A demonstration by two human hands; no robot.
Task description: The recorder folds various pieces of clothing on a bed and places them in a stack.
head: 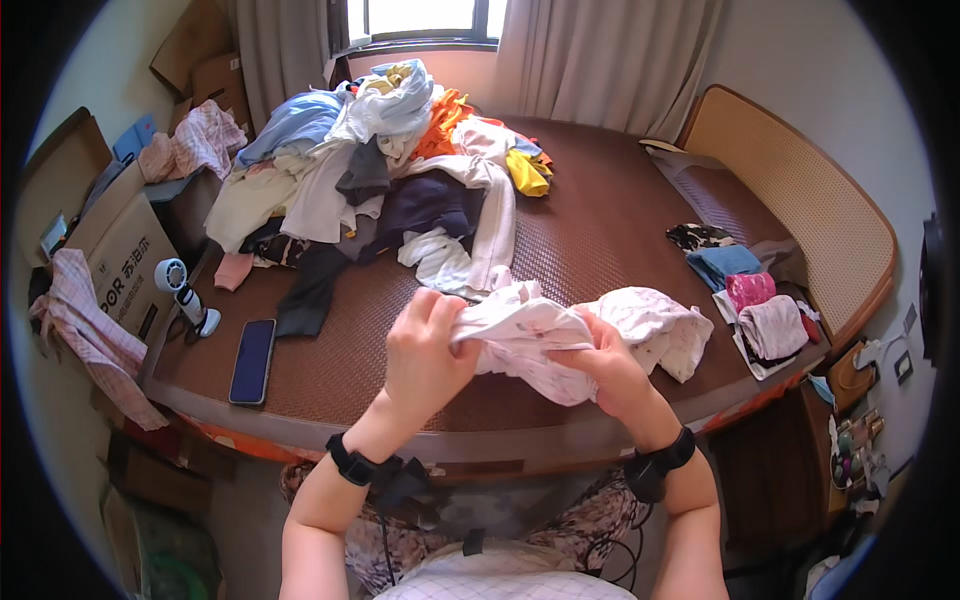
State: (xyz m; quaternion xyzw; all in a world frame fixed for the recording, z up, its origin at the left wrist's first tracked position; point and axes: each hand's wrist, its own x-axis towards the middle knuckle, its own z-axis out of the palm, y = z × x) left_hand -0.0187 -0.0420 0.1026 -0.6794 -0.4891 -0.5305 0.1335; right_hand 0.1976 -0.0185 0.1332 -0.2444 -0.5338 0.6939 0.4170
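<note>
Both hands hold a pale pink patterned garment [532,337] above the near edge of the bed. My left hand [431,345] grips its left end, fingers curled over the bunched cloth. On the other side, my right hand [619,364] pinches the fabric between thumb and fingers. The garment is crumpled, so its kind is hard to tell. Just right of it, a similar white-pink printed cloth [652,326] rests on the brown woven mat [592,232]; whether the two are joined is hidden.
A large heap of mixed clothes [300,172] covers the far left of the bed. Folded clothes [772,326] are stacked at the right, by the rattan headboard [795,180]. A smartphone [253,362] and a small handheld fan [187,296] sit near the left edge, beside a cardboard box [131,270].
</note>
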